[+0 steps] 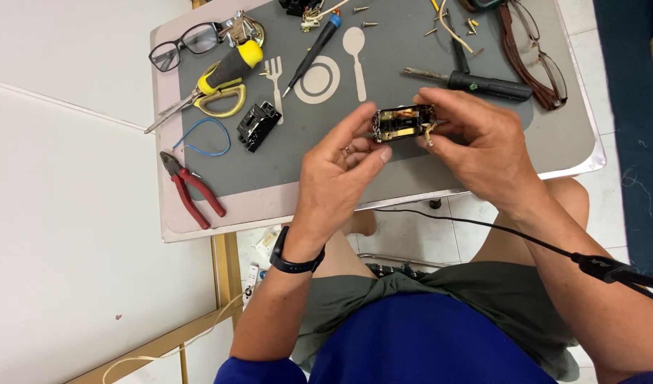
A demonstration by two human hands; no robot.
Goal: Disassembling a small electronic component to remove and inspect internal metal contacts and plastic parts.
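— How many things do the hands hold?

— One: a small opened electrical part (403,122) with brass contacts showing. The left hand (338,178) pinches its left end between thumb and fingers; the right hand (479,142) closes round its right end. It is held above the near edge of the tray (171,213).

— And on the tray?

— Two pairs of glasses: a black pair (177,47) far left, a brown pair (536,53) far right. Two screwdrivers: a blue-handled one (314,51) and a black-handled one (476,83). One red-handled pliers (191,188), one yellow-handled scissors (216,89), one loop of blue wire (202,139), one black switch block (258,126). Several loose screws (362,10), too small to count surely.

— Anything in the way?

— A black cable (483,226) crosses the right forearm.
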